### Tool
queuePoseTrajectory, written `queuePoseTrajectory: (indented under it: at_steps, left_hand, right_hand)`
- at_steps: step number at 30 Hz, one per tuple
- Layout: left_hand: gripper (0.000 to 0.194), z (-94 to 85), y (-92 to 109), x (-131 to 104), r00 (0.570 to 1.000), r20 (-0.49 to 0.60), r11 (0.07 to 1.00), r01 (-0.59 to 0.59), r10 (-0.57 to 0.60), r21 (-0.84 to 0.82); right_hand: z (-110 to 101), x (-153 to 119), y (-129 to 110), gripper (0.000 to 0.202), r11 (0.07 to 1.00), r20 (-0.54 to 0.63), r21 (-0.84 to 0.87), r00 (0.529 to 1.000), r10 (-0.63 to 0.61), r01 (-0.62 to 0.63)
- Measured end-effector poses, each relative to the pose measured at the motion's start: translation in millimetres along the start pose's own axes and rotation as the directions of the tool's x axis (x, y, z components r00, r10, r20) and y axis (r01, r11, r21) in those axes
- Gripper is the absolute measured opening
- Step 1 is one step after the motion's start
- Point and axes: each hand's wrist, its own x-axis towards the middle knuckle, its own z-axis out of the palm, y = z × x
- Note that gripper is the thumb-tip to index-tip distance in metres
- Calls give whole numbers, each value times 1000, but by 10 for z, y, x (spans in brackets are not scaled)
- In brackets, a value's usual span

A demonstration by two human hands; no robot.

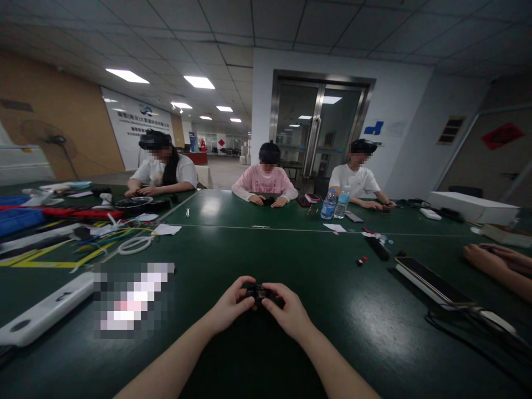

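Just above the green table (307, 266), a small black object (260, 293) is held between my two hands. My left hand (236, 302) grips its left end, with the thumb and fingers closed round it. On the right end my right hand (286, 305) is closed, its thumb near the front and its fingers at the back. The object's details are too small and dark to make out, and my fingers hide parts of it.
On the left lie a white power strip (50, 310), a blurred-out phone-like item (137, 299) and cables (135, 245). To the right are a dark phone-like slab (432, 282) and another person's hands (494, 263). Several people sit around the table, beyond two water bottles (328, 205).
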Motion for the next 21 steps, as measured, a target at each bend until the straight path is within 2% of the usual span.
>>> queuePoseTrajectory:
  at_steps: [7, 21]
  left_hand:
    - [41, -33, -67, 10, 1000, -1, 1000, -28, 28, 5]
    - [45, -7, -39, 16, 1000, -21, 1000, -13, 13, -19]
  right_hand:
    - [5, 1, 15, 32, 1000, -1, -2, 1000, 21, -21]
    - [9, 7, 28, 33, 1000, -14, 4, 1000, 20, -20]
